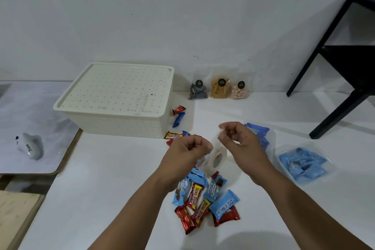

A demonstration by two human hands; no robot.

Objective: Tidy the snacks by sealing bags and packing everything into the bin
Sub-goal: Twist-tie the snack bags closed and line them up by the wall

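Matt cream plastic bin [113, 115] with dotted lid; glossy foil snack wrappers [199, 205]; clear plastic bags [220, 87] and tub [304, 164]; smooth white table [101, 168]; matt black stand [345, 67].

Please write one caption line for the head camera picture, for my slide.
Both hands, left hand and right hand, hold a tape roll above scattered snack bars; bin lidded.

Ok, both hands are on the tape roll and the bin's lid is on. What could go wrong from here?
1. The right hand pinches the loose end of the tape roll; it may stick to fingers or fold on itself.
2. The bin is lidded, so nothing can go in until it is opened.
3. Loose snack bars lie right below the roll and could catch the tape.
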